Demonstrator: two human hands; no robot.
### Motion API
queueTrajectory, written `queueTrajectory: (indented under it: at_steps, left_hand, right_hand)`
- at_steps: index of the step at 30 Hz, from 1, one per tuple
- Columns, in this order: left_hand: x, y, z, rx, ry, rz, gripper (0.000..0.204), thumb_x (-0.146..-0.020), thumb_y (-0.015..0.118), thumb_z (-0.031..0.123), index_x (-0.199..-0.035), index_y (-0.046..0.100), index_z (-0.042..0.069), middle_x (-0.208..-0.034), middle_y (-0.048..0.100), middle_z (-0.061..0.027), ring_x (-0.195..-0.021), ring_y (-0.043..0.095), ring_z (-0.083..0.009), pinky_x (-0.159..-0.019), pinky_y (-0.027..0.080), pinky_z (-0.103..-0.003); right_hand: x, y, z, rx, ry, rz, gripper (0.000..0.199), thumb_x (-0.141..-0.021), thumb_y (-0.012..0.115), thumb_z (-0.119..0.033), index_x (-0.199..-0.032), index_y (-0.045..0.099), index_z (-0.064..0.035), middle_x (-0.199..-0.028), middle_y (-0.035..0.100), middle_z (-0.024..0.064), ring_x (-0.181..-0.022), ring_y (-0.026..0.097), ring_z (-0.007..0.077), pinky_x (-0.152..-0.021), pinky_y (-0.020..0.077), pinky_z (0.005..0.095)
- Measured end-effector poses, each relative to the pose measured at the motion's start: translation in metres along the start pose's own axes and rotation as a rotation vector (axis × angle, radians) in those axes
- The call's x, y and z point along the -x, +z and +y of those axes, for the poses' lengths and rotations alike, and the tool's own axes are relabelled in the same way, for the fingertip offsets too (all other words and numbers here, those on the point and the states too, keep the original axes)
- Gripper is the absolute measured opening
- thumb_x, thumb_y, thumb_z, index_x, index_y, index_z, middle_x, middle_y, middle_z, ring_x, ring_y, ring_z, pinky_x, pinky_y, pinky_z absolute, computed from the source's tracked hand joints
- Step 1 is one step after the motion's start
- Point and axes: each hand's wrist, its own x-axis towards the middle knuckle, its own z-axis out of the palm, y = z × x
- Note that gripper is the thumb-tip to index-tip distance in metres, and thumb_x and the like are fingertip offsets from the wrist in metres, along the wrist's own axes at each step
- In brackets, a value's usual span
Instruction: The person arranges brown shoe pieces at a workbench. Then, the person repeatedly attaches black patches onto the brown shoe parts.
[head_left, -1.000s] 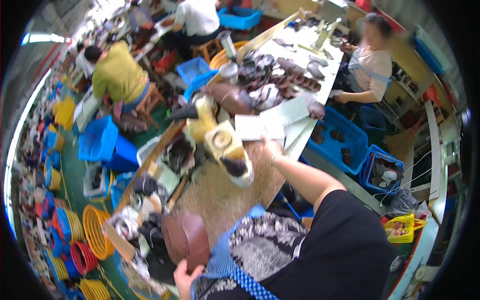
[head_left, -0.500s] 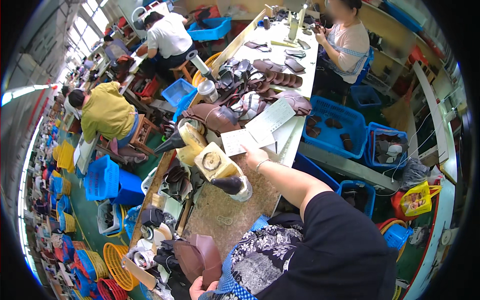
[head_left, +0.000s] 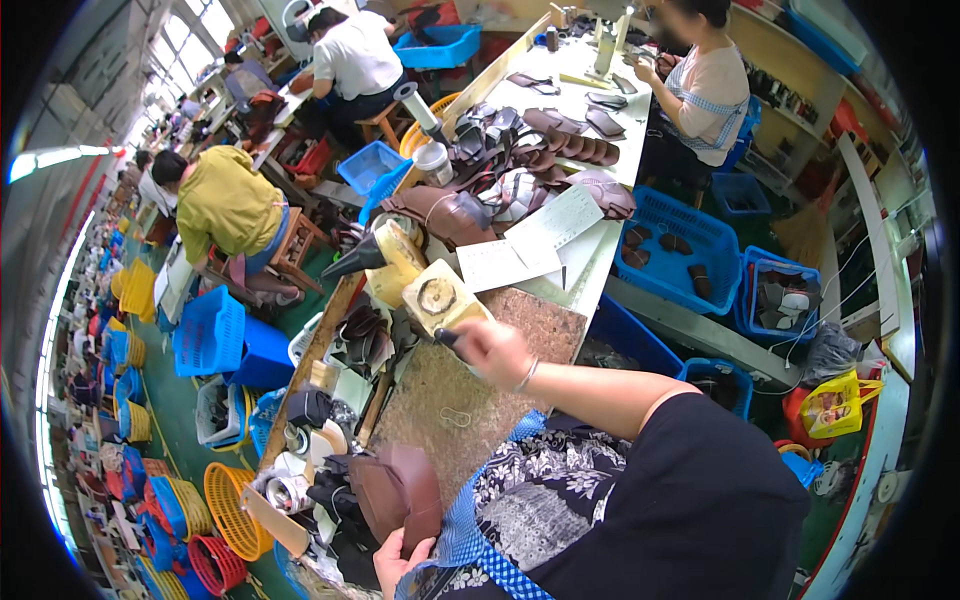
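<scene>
The right arm (head_left: pixel 610 398) angles inward, right hand (head_left: pixel 497 355) curled (slightly blurred), while the left hand (head_left: pixel 402 562) pinches.

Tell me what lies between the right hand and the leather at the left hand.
In the head view, worn brown board lies between the right hand and the leather, bearing a small pale loop.

Smooth brown panels (head_left: pixel 402 490) here, leather-like, with a soft sheen! The table (head_left: pixel 535 318) shows a rough, mottled top and a plain wooden edge (head_left: pixel 325 345). Look at the cream block (head_left: pixel 462 302), hard and matt, its face stained. Papers (head_left: pixel 555 222): smooth, matt. The blue basket (head_left: pixel 672 288), moulded plastic, shiny; the yellow bag (head_left: pixel 840 405) gleams, thin plastic; the black sleeve (head_left: pixel 690 440) is matt cloth.
</scene>
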Motion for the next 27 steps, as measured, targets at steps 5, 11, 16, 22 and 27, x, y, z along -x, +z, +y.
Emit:
queueTrajectory:
  at_steps: [5, 11, 16, 22, 27]
  left_hand:
    - [-0.018, 0.003, 0.014, -0.699, 0.491, -0.052, 0.027, -0.065, 0.072, 0.023, -0.085, 0.063, 0.007, -0.064, 0.056, -0.0123, -0.062, 0.055, -0.0314, -0.057, 0.042, -0.04]
    - [-0.003, -0.001, 0.02, -0.642, 0.382, -0.025, 0.028, -0.067, 0.071, 0.026, -0.086, 0.065, 0.006, -0.064, 0.061, -0.0137, -0.063, 0.061, -0.0332, -0.058, 0.047, -0.04]
    - [0.01, -0.001, 0.002, -0.261, 0.064, 0.03, 0.028, -0.069, 0.074, 0.01, -0.094, 0.065, 0.001, -0.071, 0.066, -0.0094, -0.067, 0.061, -0.0098, -0.063, 0.049, -0.027]
    - [0.0, -0.043, -0.044, 0.393, -0.038, 0.221, 0.017, -0.078, 0.064, 0.0, -0.094, 0.058, 0.001, -0.085, 0.063, -0.0036, -0.074, 0.056, -0.0074, -0.067, 0.045, -0.022]
    - [-0.019, -0.044, -0.148, -0.009, -0.262, 0.318, 0.041, -0.071, 0.075, 0.002, -0.105, 0.051, 0.003, -0.098, 0.059, -0.0063, -0.081, 0.054, -0.0112, -0.074, 0.044, -0.026]
  right_hand:
    - [0.031, 0.026, -0.109, -0.333, -0.792, -0.772, 0.033, -0.062, 0.071, -0.024, -0.09, 0.063, -0.0082, -0.094, 0.058, 0.0107, -0.09, 0.055, 0.0324, -0.074, 0.0471, 0.0433]
    - [0.062, 0.066, -0.124, -0.011, -0.857, -1.411, 0.031, -0.06, 0.073, -0.025, -0.083, 0.067, -0.0055, -0.075, 0.065, 0.0152, -0.079, 0.063, 0.0331, -0.07, 0.0489, 0.0431]
    - [0.056, 0.086, -0.118, -0.051, -0.802, -1.498, 0.038, -0.056, 0.075, -0.031, -0.083, 0.067, -0.0054, -0.078, 0.066, 0.0149, -0.079, 0.063, 0.0332, -0.069, 0.0486, 0.0425]
    - [0.031, 0.086, -0.109, -0.061, -0.849, -0.513, 0.059, -0.054, 0.075, -0.028, -0.101, 0.051, -0.0014, -0.107, 0.052, 0.0147, -0.111, 0.044, 0.0312, -0.091, 0.0376, 0.0416]
    - [0.071, 0.108, -0.059, 0.104, -0.36, -1.071, 0.049, -0.062, 0.071, -0.028, -0.101, 0.055, -0.0023, -0.104, 0.055, 0.016, -0.104, 0.051, 0.0326, -0.087, 0.0423, 0.0404]
